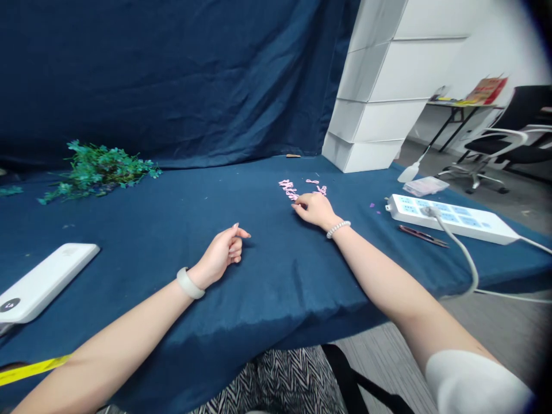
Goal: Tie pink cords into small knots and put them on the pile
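My right hand (317, 210) reaches down to the dark blue cloth with its fingertips together, at the near end of a short row of small pink twisted pieces (288, 188). Whether a piece is between those fingertips is hidden. Beyond this hand lie another pink piece (312, 181) and a small pink cluster (322, 190), partly behind the knuckles. To the left, my left hand (222, 253) hovers over or rests on the cloth; its fingers are curled, the index bent forward near the thumb, and nothing shows in it.
A white power strip (452, 218) with a plugged-in cord, dark tweezers (424, 236) and a clear plastic box (425, 186) lie at right. White boxes (366, 121) stand behind. At left are a white power bank (49, 282), green artificial foliage (103, 167) and yellow tape (34, 370).
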Demonstrator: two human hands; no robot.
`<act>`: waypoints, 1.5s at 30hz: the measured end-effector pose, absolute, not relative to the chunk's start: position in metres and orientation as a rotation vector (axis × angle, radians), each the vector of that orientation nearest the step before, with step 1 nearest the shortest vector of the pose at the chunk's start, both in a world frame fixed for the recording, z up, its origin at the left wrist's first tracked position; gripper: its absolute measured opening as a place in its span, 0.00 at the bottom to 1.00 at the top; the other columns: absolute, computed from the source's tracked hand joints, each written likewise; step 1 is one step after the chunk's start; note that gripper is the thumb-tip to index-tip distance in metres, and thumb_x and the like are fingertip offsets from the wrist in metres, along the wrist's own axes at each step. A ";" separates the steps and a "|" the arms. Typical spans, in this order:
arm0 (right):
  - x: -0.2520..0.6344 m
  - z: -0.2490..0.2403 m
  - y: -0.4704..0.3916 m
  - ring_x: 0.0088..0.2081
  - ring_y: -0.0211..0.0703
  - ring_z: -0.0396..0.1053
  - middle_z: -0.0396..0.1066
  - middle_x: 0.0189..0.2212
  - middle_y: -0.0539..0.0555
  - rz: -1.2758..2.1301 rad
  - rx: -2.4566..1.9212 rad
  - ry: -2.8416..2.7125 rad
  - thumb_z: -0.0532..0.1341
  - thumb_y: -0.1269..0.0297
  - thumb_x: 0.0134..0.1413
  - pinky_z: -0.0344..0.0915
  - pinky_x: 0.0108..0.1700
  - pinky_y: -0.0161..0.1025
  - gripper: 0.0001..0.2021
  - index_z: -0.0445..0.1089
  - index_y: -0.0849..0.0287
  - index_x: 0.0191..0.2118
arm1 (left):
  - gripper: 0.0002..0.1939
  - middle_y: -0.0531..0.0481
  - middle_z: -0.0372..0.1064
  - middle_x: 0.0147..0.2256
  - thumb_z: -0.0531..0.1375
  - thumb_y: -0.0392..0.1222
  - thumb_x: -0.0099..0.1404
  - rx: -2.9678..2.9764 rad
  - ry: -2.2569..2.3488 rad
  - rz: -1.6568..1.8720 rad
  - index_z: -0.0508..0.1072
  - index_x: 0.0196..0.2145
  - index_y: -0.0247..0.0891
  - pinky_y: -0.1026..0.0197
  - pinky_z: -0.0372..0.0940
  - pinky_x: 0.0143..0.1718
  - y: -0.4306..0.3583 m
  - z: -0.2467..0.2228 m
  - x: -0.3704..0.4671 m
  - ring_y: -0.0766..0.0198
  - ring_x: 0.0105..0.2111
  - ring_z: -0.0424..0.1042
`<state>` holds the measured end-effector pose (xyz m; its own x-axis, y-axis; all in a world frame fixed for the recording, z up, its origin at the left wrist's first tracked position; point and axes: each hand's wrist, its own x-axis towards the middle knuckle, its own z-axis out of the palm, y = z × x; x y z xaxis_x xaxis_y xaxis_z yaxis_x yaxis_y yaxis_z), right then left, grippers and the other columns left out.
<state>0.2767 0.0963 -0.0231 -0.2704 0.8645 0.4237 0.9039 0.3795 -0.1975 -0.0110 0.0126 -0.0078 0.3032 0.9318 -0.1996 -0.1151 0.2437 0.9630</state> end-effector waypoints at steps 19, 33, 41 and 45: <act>0.309 0.009 0.141 0.34 0.40 0.71 0.76 0.32 0.52 0.363 -1.724 -2.383 0.65 0.63 0.48 0.64 0.38 0.37 0.08 0.75 0.59 0.35 | 0.20 0.61 0.44 0.16 0.47 0.54 0.69 1.212 0.993 0.893 0.67 0.32 0.35 0.68 0.54 0.19 0.012 -0.013 -0.009 0.72 0.16 0.45; 0.305 0.005 0.163 0.33 0.39 0.69 0.75 0.35 0.52 0.336 -1.727 -2.325 0.64 0.63 0.50 0.62 0.36 0.34 0.08 0.73 0.58 0.37 | 0.17 0.54 0.64 0.24 0.48 0.46 0.70 2.753 0.822 0.225 0.61 0.25 0.37 0.61 0.53 0.30 -0.015 -0.010 -0.005 0.66 0.25 0.63; 0.291 0.004 0.204 0.33 0.39 0.71 0.77 0.33 0.52 0.333 -1.831 -2.316 0.63 0.71 0.48 0.64 0.38 0.35 0.08 0.77 0.58 0.35 | 0.16 0.54 0.65 0.25 0.47 0.46 0.71 2.820 0.823 0.165 0.62 0.27 0.38 0.61 0.57 0.32 -0.016 -0.010 -0.007 0.65 0.27 0.66; 0.290 -0.004 0.208 0.31 0.39 0.70 0.76 0.30 0.53 0.302 -1.877 -2.351 0.63 0.73 0.47 0.63 0.37 0.36 0.06 0.76 0.59 0.33 | 0.16 0.54 0.65 0.25 0.47 0.45 0.71 2.826 0.795 0.173 0.62 0.27 0.38 0.61 0.57 0.31 -0.017 -0.012 -0.009 0.66 0.26 0.65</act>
<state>0.2904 0.2082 -0.0041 -0.2251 0.9738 -0.0319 0.9502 0.2121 -0.2283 -0.0088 -0.0169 -0.0116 0.8484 0.5261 0.0580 0.5026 -0.8352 0.2233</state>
